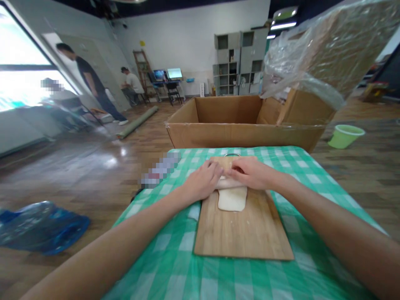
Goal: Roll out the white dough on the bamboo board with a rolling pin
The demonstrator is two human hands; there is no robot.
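Observation:
A flat sheet of pale dough [232, 201] lies on a wooden cutting board [243, 237]. Across the dough runs a short, pale rolling pin [230, 183], its ends covered by my hands. My left hand [204, 180] is curled over the left end, with the wrist near the board's edge. Over the right end bends my right hand [251, 171], its fingers pointing inward. A little white dough shows beyond the pin, between the fingertips. The fingers' undersides are hidden. A metal ring pokes out at the board's far end.
A green checked cloth [237, 279] covers the table. At its left edge lies a blurred-out item [161, 170]. Beyond stands a large open cardboard box [243, 135]. A green bucket [345, 136] is at right, a blue plastic bottle [43, 227] at left. Several people are in the background.

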